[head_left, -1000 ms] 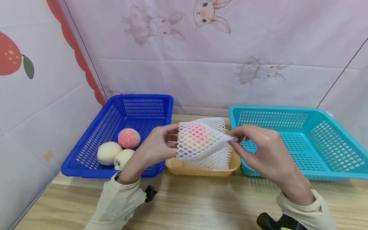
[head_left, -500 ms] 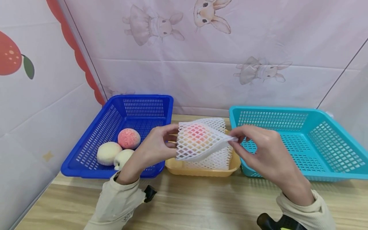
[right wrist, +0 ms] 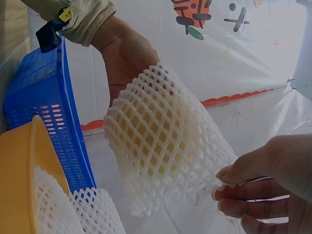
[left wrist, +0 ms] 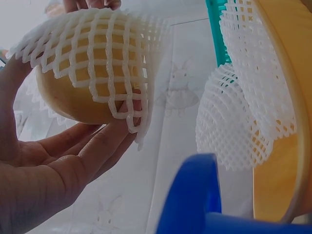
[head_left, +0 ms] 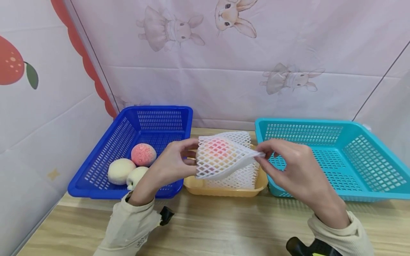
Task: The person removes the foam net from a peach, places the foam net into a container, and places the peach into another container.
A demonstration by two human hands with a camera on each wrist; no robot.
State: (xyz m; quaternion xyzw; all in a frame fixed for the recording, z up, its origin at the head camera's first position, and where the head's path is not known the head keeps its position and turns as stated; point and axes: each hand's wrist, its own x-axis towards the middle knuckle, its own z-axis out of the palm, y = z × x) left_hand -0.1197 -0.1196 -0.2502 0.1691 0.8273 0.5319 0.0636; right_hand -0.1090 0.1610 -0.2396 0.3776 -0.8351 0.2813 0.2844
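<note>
Between my hands, above a yellow tray (head_left: 221, 192), is a white foam net sleeve (head_left: 230, 161). A pink-and-yellow peach (left wrist: 73, 100) sits inside it, its yellow lower side bare in the left wrist view. My left hand (head_left: 171, 160) holds the peach from the left at the sleeve's open end, with some fingertips inside the mesh. At the opposite end, the right hand (head_left: 293, 165) pinches the sleeve's flattened tip between thumb and fingers. More foam nets (head_left: 245, 179) lie in the tray below.
On the left a blue basket (head_left: 78, 188) holds a pink peach (head_left: 143, 154) and two cream peaches (head_left: 121, 171), one partly behind my left wrist. A turquoise basket (head_left: 339, 195) stands on the right. Wooden tabletop (head_left: 221, 227) lies in front; a printed cloth wall rises behind.
</note>
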